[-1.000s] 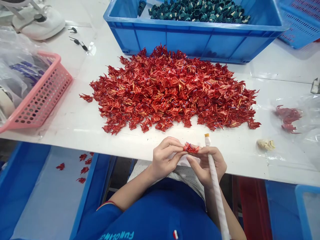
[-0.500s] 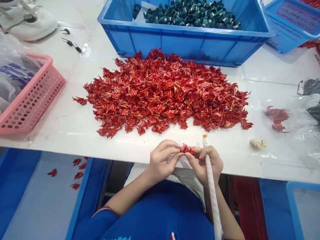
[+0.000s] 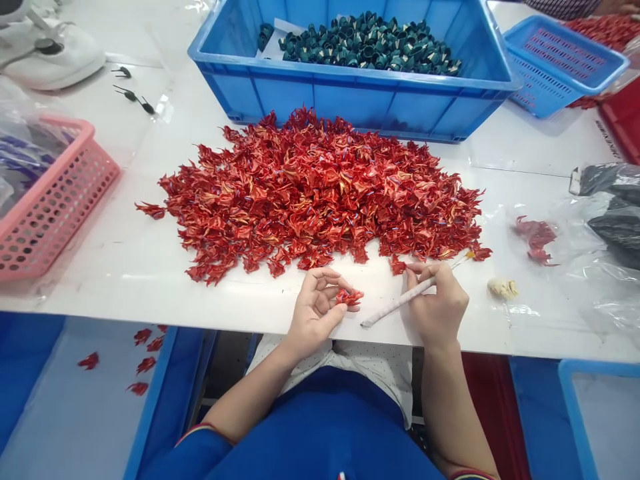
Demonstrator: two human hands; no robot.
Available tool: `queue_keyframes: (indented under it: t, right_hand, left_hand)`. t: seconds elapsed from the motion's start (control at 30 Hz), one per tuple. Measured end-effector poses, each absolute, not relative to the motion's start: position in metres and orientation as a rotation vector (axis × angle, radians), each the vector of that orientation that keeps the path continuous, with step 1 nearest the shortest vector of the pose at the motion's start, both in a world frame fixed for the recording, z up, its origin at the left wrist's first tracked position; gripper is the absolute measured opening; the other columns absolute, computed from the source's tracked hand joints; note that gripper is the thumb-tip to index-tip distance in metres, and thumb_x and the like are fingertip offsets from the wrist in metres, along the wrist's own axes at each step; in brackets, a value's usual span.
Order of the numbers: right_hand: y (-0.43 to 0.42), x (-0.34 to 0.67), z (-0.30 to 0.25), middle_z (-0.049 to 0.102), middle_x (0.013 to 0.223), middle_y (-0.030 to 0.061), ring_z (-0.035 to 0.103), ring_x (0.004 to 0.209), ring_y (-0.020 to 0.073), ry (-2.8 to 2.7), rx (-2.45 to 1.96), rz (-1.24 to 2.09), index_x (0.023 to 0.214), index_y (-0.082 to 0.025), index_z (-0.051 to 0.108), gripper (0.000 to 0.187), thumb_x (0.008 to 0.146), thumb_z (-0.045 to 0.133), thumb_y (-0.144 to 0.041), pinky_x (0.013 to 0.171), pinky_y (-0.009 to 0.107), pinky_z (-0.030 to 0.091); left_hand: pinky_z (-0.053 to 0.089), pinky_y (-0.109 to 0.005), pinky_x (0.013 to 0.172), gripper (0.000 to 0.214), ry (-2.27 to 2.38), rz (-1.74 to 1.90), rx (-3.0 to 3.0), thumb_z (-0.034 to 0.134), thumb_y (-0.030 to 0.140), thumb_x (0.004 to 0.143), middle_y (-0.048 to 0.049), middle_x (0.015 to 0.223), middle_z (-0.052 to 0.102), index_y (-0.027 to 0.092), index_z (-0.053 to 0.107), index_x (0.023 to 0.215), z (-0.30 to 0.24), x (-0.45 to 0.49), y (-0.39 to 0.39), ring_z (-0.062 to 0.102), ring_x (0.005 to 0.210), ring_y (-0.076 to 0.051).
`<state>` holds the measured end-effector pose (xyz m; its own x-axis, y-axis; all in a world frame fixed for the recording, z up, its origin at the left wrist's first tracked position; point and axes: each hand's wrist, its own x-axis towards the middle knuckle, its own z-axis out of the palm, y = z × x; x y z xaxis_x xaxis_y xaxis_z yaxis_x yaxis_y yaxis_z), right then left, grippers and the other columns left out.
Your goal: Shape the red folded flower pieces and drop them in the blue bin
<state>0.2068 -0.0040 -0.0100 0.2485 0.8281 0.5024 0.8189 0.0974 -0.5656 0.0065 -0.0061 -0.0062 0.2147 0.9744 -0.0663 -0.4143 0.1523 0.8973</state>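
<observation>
My left hand [image 3: 313, 310] is closed on a small spiky red piece [image 3: 349, 298], pinched between thumb and fingers above the table edge. In my right hand [image 3: 440, 300] lies a white-wrapped stick [image 3: 395, 308], slanting across the palm, with a dark end toward my left and a thin yellow-orange tip beyond the knuckles. The right thumb and forefinger touch another red piece [image 3: 397, 265] at the front edge of a wide heap of red pieces [image 3: 320, 193]. Whether these fingers grip that piece I cannot tell.
Behind the heap stands a blue bin [image 3: 350, 93] with dark green ring-like parts [image 3: 370, 43]. A pink basket [image 3: 60, 193] is at left, a blue basket [image 3: 565, 63] at back right. Plastic bags [image 3: 600, 247] and a crumpled cream lump [image 3: 503, 288] lie at right.
My hands have moved apart; both were at one red piece, which now stays in the left. The right hand has reached forward to the heap, and the stick has swung from upright to slanting.
</observation>
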Motion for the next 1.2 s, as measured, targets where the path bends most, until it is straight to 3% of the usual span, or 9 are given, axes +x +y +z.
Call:
queue_keyframes:
  t: [0.07,0.17,0.33,0.5,0.63,0.8,0.93,1.07,1.2]
  right_hand:
    - [-0.007,0.204,-0.01,0.073,0.08,0.0022,0.071,0.074,0.0204,-1.527,-1.644,0.044,0.075,-0.025,0.046,0.02,0.084,0.064,-0.024,0.068,0.033,0.055]
    - [-0.009,0.203,-0.011,0.072,0.085,0.0024,0.071,0.076,0.0196,-1.52,-1.613,0.12,0.079,-0.025,0.047,0.02,0.082,0.067,-0.026,0.07,0.033,0.056]
    - [-0.007,0.198,-0.012,0.07,0.082,0.0018,0.069,0.074,0.0183,-1.534,-1.619,0.205,0.079,-0.024,0.046,0.02,0.082,0.067,-0.024,0.068,0.032,0.056]
    - [-0.013,0.187,-0.006,0.069,0.081,-0.0003,0.069,0.072,0.016,-1.48,-1.397,0.31,0.079,-0.025,0.043,0.025,0.082,0.067,-0.017,0.063,0.03,0.058]
    - [-0.021,0.175,-0.001,0.071,0.083,0.0001,0.07,0.072,0.0167,-1.612,-1.209,0.241,0.079,-0.027,0.042,0.031,0.079,0.067,-0.009,0.058,0.031,0.06]
    - [-0.027,0.171,0.006,0.07,0.088,0.0008,0.069,0.073,0.0162,-1.719,-1.112,0.274,0.085,-0.027,0.045,0.029,0.079,0.066,-0.007,0.059,0.03,0.059]
    - [-0.033,0.194,0.009,0.064,0.072,-0.0013,0.062,0.059,0.0156,-1.558,-1.519,0.247,0.087,-0.025,0.053,0.019,0.079,0.07,-0.024,0.056,0.029,0.051]
    - [-0.035,0.227,0.008,0.054,0.05,-0.0042,0.053,0.045,0.0171,-1.416,-2.084,0.247,0.084,-0.024,0.059,0.011,0.074,0.062,-0.027,0.049,0.029,0.039]
    - [-0.036,0.246,0.008,0.057,0.053,-0.0011,0.054,0.05,0.0196,-1.421,-2.274,0.231,0.093,-0.023,0.066,0.025,0.073,0.052,-0.027,0.052,0.031,0.035]
  left_hand:
    - [0.059,-0.028,0.065,0.026,0.8,1.12,0.9,0.063,0.018,0.075,-0.0012,0.086,0.063,0.021,0.056,0.1,-0.008,0.005,-0.004,0.069,0.073,-0.016]
    - [0.052,-0.027,0.059,0.018,0.819,1.065,0.952,0.054,0.016,0.068,-0.0037,0.082,0.06,0.016,0.064,0.083,-0.007,0.003,0.0,0.06,0.063,-0.013]
    - [0.041,-0.024,0.049,0.007,0.872,1.027,1.063,0.058,0.022,0.071,-0.0036,0.076,0.057,0.017,0.063,0.071,0.0,0.003,0.001,0.049,0.058,-0.012]
    - [0.045,-0.023,0.058,0.015,1.055,1.02,1.191,0.07,0.03,0.077,-0.0027,0.074,0.063,0.017,0.064,0.082,0.005,0.011,-0.002,0.056,0.067,-0.014]
    - [0.043,-0.022,0.052,0.035,1.117,1.017,1.172,0.08,0.038,0.071,-0.0036,0.08,0.069,0.016,0.069,0.097,0.004,0.019,-0.005,0.048,0.055,-0.009]
    - [0.043,-0.024,0.051,0.038,1.099,1.023,1.132,0.079,0.047,0.072,-0.0008,0.059,0.061,0.015,0.076,0.092,-0.001,0.018,-0.002,0.048,0.052,-0.011]
    - [0.041,-0.024,0.049,0.041,0.877,0.929,0.968,0.075,0.048,0.076,-0.0091,0.076,0.074,0.016,0.077,0.102,-0.001,0.01,0.002,0.05,0.052,-0.011]
    - [0.019,-0.021,0.039,0.037,0.683,0.882,0.687,0.073,0.044,0.077,-0.0141,0.092,0.077,0.019,0.078,0.103,0.001,0.007,0.004,0.032,0.046,-0.006]
    - [0.016,-0.02,0.039,0.033,0.637,0.882,0.597,0.072,0.04,0.077,-0.0141,0.094,0.076,0.019,0.078,0.101,0.0,0.008,0.005,0.033,0.049,-0.006]
